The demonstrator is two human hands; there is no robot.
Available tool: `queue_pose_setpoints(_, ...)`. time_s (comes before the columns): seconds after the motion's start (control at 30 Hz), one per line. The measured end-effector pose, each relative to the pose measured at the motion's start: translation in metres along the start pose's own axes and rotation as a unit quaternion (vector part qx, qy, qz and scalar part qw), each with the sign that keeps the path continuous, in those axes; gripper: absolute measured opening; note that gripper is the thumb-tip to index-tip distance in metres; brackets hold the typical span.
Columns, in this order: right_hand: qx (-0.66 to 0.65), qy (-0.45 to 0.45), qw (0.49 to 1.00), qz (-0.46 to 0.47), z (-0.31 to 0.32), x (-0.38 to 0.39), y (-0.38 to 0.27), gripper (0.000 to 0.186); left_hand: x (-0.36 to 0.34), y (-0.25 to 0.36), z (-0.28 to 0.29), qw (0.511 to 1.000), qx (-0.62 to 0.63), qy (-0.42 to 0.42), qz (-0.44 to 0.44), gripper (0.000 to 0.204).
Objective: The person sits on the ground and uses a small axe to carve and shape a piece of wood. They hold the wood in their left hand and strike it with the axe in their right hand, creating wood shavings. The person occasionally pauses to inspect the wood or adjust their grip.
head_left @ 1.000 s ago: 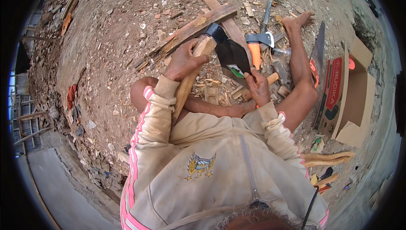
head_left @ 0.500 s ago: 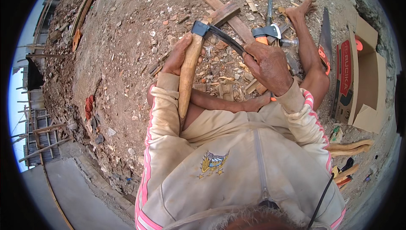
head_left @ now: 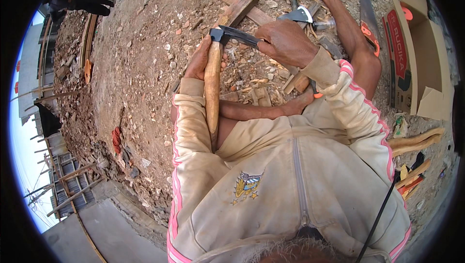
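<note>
Holding a hoe (head_left: 212, 76), the two hands keep it just past 11 o'clock from the middle of the view. Fingers of the left hand (head_left: 199, 63) wrap round the wooden handle, near the top. Fingers of the right hand (head_left: 286, 44) are closed on the far end of the black blade (head_left: 240, 36).

A second ago, the blade showed its flat face with a green and white sticker. Now it has turned and shows its thin edge. More of another person (head_left: 80, 0) in dark clothes has come into view at 10 o'clock.

At 2 o'clock, a brown box (head_left: 428, 62) has a red label (head_left: 395, 45) with pale letters. The jacket (head_left: 271, 166) has a small badge (head_left: 249, 183), maybe with words, too small to read.

The handle is the hoe's long part, running from 6 to 12 o'clock. From its top, the blade points just past 3 o'clock.
</note>
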State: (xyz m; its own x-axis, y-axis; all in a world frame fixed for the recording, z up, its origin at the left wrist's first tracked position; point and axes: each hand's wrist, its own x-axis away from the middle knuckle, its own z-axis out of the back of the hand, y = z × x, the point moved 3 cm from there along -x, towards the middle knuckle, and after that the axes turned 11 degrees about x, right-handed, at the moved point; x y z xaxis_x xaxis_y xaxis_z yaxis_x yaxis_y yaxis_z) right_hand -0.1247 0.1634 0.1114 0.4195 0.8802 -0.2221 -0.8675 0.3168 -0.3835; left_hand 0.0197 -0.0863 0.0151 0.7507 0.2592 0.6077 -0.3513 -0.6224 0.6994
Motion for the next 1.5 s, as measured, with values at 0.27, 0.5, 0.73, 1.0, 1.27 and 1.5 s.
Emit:
queue_pose_setpoints(0.27, -0.159, 0.016, 0.976, -0.147, -0.097, 0.032, 0.052, 0.032, 0.007, 0.007, -0.004, 0.999, -0.015, 0.02, -0.035, 0.051)
queue_pose_setpoints(0.5, -0.184, 0.039, 0.952, -0.241, -0.156, 0.044, 0.061, 0.025, -0.015, -0.004, -0.002, 0.998, -0.005, 0.025, -0.054, 0.052)
queue_pose_setpoints(0.73, -0.086, -0.037, 0.97, -0.224, -0.135, 0.054, 0.073, 0.028, -0.036, 0.008, -0.028, 0.996, -0.062, -0.015, -0.069, 0.052)
queue_pose_setpoints(1.0, -0.269, -0.06, 0.924, -0.265, -0.168, 0.054, 0.082, 0.071, -0.039, 0.017, -0.032, 0.993, -0.109, -0.036, -0.024, 0.06)
queue_pose_setpoints(1.27, -0.16, 0.024, 0.958, -0.237, -0.151, 0.041, 0.055, 0.038, 0.012, 0.016, -0.032, 0.959, -0.271, -0.023, -0.085, 0.073)
queue_pose_setpoints(1.5, -0.11, 0.163, 0.969, -0.149, -0.085, 0.028, 0.024, 0.033, 0.054, 0.058, -0.017, 0.976, -0.2, -0.086, -0.009, 0.056)
